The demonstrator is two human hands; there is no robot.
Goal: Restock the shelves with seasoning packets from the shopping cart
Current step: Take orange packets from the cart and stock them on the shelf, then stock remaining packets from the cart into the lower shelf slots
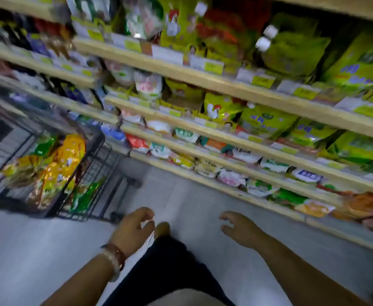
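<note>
The picture is blurred by motion. A black wire shopping cart stands at the left on the floor, with several yellow, orange and green seasoning packets piled inside. My left hand hangs low in front of me, fingers loosely curled, holding nothing. My right hand hangs beside it with relaxed, spread fingers, also empty. Both hands are over the floor, apart from the cart and from the wooden shelves that run diagonally across the right and top, stocked with green, yellow and white packets.
Price tags line the shelf edges. Two white-capped bottles stand on an upper shelf. Grey tiled floor lies between me, the cart and the shelves. My dark trouser leg and foot show below the hands.
</note>
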